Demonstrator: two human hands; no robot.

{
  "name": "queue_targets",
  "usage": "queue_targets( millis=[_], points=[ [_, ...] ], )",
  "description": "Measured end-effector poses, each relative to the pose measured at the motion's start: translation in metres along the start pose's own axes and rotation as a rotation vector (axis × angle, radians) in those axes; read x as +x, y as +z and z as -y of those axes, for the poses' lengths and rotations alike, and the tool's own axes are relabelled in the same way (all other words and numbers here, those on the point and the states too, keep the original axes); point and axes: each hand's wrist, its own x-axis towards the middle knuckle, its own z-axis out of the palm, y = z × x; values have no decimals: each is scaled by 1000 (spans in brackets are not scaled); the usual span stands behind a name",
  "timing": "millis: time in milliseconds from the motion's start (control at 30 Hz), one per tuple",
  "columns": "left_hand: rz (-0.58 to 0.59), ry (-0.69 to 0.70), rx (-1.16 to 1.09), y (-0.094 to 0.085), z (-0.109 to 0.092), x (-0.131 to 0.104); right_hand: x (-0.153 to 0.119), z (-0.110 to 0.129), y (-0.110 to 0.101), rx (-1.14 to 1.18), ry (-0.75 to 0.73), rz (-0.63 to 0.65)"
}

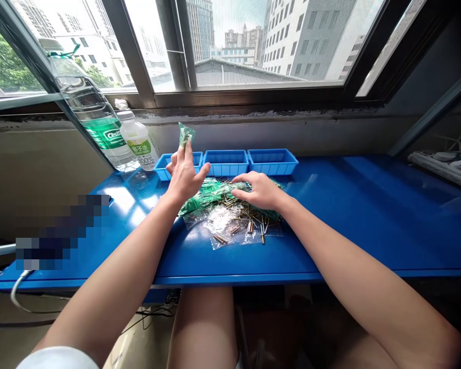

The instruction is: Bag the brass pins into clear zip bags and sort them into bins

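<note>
My left hand point(184, 175) is raised in front of the left blue bin, thumb stretched out to the side. A small green plastic bag point(186, 134) with something dark in it is gripped at the tips of its fingers. My right hand point(262, 190) hovers at the right of the pile with thumb and fingers apart, nothing visible between them. Between the hands lies a heap of green plastic bags point(209, 192), clear plastic bags point(218, 220) and loose thin metal pins point(263, 233), which look like rivets. My right hand hides part of the heap.
Three blue bins stand in a row behind the heap: left bin point(165, 169), middle bin point(226, 166), right bin point(272, 163). A large water bottle point(100, 123) and a smaller white bottle point(140, 143) are at the back left. A power strip point(445, 166) sits far right on the blue table point(353, 225).
</note>
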Motion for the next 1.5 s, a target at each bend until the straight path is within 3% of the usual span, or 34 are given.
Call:
queue_targets(
  millis=[200,767,967,1233,1500],
  points=[
    [43,-119,114,3,12,5,0,-1,-1,-18,-15,121],
    [150,-205,285,9,21,6,1,-5,1,43,-64,55],
    [158,-171,297,10,25,6,2,-5,3,91,-140,-47],
    [-31,-53,153,6,13,4,2,-7,3,187,-232,-82],
    [-57,180,23,3,6,-2,2,-1,5,306,-151,-100]
  ],
)
